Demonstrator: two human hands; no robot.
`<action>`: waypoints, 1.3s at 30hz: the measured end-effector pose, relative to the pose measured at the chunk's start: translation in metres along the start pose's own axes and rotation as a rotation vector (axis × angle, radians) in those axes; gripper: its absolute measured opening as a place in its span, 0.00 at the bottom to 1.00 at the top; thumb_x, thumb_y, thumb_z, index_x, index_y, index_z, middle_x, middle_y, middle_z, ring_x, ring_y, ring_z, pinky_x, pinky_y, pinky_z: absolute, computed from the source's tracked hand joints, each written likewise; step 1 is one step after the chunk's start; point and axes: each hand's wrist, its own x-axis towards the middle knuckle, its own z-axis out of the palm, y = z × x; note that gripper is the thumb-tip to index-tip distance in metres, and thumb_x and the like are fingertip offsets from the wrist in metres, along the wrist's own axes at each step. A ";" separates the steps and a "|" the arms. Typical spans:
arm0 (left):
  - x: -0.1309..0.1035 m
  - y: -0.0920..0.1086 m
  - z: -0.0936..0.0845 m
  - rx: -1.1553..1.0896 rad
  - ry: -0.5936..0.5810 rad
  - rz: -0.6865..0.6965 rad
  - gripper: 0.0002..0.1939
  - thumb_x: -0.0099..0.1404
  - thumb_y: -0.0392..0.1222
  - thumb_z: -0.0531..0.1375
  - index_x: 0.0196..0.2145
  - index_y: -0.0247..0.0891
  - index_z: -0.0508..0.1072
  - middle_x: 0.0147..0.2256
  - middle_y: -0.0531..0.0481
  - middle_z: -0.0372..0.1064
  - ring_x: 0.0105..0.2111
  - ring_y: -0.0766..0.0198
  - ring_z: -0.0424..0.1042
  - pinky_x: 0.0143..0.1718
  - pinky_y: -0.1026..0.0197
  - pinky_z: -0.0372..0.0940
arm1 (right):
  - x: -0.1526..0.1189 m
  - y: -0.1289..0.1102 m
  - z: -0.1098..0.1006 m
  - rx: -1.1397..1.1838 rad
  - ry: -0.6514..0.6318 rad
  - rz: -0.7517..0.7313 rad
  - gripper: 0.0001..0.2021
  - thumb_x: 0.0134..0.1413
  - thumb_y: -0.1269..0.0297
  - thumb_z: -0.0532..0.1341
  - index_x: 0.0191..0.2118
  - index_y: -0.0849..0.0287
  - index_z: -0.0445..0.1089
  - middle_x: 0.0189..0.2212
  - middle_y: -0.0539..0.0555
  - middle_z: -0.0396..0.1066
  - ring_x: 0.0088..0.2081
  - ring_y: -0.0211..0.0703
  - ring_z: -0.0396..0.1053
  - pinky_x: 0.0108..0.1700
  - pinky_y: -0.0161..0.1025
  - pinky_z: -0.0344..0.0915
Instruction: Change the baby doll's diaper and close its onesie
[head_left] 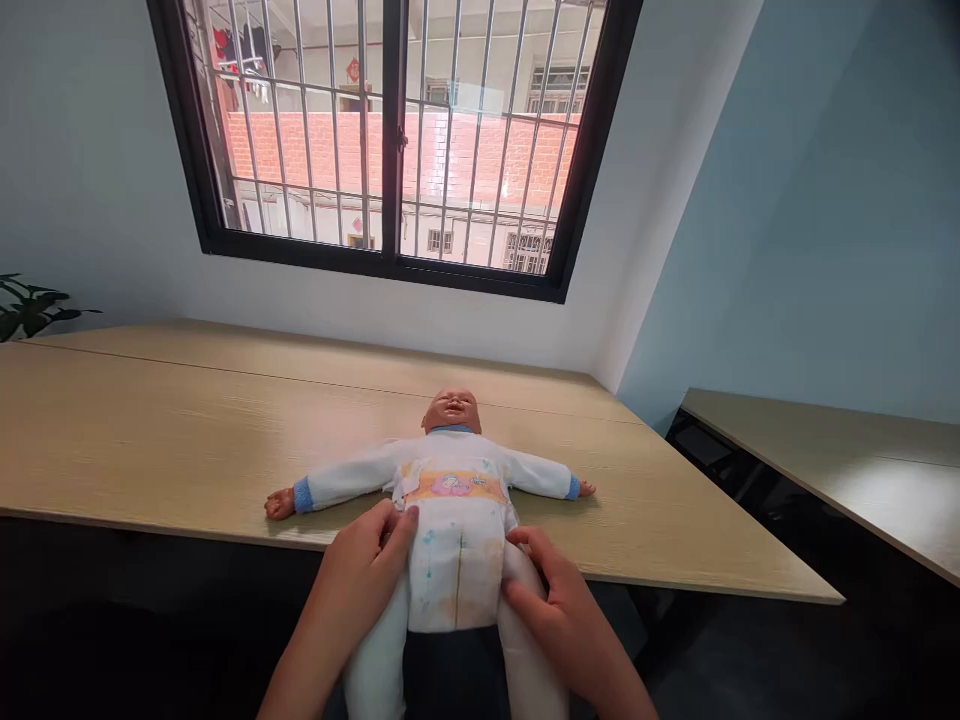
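Note:
A baby doll [452,408] lies on its back on the wooden table [187,430], arms spread, legs over the near edge. It wears a white top with blue cuffs. A white diaper [459,560] with an orange patterned waistband covers its belly and hips. At the diaper's left edge, by the doll's hip, my left hand [373,550] has thumb and index finger pressed together on the edge. My right hand [551,595] is at the diaper's right edge and the doll's thigh, thumb and fingers curled around the edge there.
A barred window [394,265] with a black frame is in the wall behind the table. Leaves of a plant [34,308] show at the far left. A second table [847,450] stands at the right, past a dark gap.

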 end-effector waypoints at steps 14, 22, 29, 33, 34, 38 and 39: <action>0.014 0.006 -0.001 0.109 0.063 0.133 0.24 0.70 0.58 0.50 0.46 0.38 0.76 0.41 0.42 0.73 0.39 0.51 0.73 0.42 0.53 0.63 | -0.004 0.012 0.005 0.193 -0.053 0.069 0.20 0.54 0.60 0.59 0.53 0.56 0.61 0.39 0.51 0.70 0.35 0.42 0.65 0.39 0.38 0.63; 0.042 0.017 -0.001 0.225 0.162 0.210 0.12 0.66 0.45 0.53 0.27 0.40 0.67 0.29 0.46 0.70 0.31 0.56 0.68 0.33 0.58 0.56 | -0.008 0.008 0.001 0.107 -0.046 0.037 0.19 0.57 0.57 0.59 0.53 0.56 0.64 0.41 0.53 0.73 0.39 0.45 0.70 0.41 0.39 0.67; 0.049 0.006 -0.002 0.017 0.136 0.189 0.12 0.65 0.46 0.55 0.25 0.39 0.67 0.24 0.52 0.68 0.26 0.61 0.65 0.28 0.60 0.53 | 0.026 -0.041 0.005 -0.330 0.103 -0.488 0.13 0.63 0.68 0.54 0.49 0.57 0.72 0.52 0.58 0.69 0.55 0.47 0.65 0.59 0.44 0.61; 0.054 -0.002 -0.003 -0.232 0.029 0.107 0.15 0.63 0.51 0.57 0.25 0.39 0.66 0.19 0.56 0.61 0.21 0.65 0.60 0.23 0.63 0.51 | 0.065 -0.059 0.028 -0.526 -0.093 -0.670 0.13 0.63 0.70 0.55 0.50 0.57 0.72 0.54 0.56 0.69 0.56 0.47 0.62 0.59 0.45 0.59; 0.055 -0.003 -0.003 -0.296 -0.004 0.073 0.16 0.63 0.52 0.58 0.24 0.39 0.65 0.19 0.57 0.60 0.20 0.66 0.59 0.22 0.64 0.51 | 0.072 -0.059 0.033 -0.577 -0.099 -0.660 0.12 0.64 0.69 0.55 0.49 0.57 0.73 0.52 0.56 0.71 0.55 0.48 0.62 0.57 0.46 0.60; 0.054 -0.004 -0.005 -0.475 -0.085 -0.017 0.17 0.60 0.54 0.60 0.24 0.39 0.62 0.19 0.58 0.58 0.18 0.69 0.58 0.20 0.66 0.51 | 0.082 -0.054 0.044 -0.677 -0.076 -0.623 0.12 0.67 0.66 0.53 0.47 0.55 0.74 0.47 0.54 0.73 0.51 0.47 0.63 0.54 0.45 0.60; 0.054 -0.004 -0.005 -0.493 -0.086 -0.029 0.17 0.60 0.54 0.60 0.25 0.39 0.62 0.19 0.58 0.58 0.18 0.70 0.58 0.20 0.66 0.50 | 0.081 -0.053 0.045 -0.689 -0.070 -0.621 0.12 0.67 0.66 0.53 0.47 0.55 0.74 0.48 0.54 0.72 0.51 0.47 0.63 0.54 0.45 0.59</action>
